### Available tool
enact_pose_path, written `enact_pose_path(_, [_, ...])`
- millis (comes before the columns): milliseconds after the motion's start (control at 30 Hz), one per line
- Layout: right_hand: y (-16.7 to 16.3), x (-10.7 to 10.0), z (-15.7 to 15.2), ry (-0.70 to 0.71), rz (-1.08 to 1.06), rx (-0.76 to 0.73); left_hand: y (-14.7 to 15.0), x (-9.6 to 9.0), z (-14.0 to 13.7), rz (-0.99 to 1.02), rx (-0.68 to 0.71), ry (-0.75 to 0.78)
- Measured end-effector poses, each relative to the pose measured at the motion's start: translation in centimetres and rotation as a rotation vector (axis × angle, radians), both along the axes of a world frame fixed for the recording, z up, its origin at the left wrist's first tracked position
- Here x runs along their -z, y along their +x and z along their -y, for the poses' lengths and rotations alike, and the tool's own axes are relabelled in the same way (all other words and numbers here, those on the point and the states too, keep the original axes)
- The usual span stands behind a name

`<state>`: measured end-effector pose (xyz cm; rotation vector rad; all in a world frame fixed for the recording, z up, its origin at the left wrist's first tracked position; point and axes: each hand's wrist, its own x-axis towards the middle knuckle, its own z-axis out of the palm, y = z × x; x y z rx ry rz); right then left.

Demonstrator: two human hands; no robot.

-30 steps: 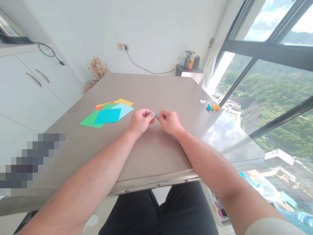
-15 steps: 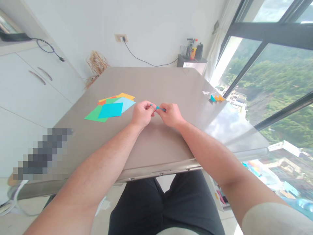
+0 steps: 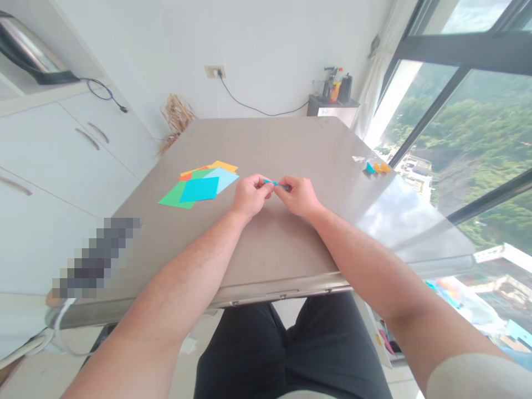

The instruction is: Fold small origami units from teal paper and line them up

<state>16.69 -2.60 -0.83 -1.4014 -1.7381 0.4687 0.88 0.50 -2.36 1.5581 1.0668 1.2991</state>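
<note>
A small piece of folded blue paper is pinched between my two hands, just above the middle of the table. My left hand grips its left end between thumb and fingers. At its right end, my right hand holds it the same way. Fingers cover most of the paper, so its folded shape is hard to make out. Left of my hands lies a fanned pile of paper sheets, with a blue sheet on top, a green sheet, a light blue sheet and an orange-yellow sheet.
Small folded paper pieces, one blue and others orange, stand near the table's right edge by the window. A blurred-out dark object lies at the left edge. Behind the table is a low cabinet with bottles.
The view has swung slightly left, so everything sits further right in the picture. A little more of the blue paper shows between my fingers; both hands keep their pinch.
</note>
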Motion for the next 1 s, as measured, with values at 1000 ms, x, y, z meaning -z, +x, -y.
enact_pose_path(1000, [0.8,0.5,0.0,0.082,-0.083,-0.040,-0.1,-1.0,0.3,0.201,-0.060,-0.075])
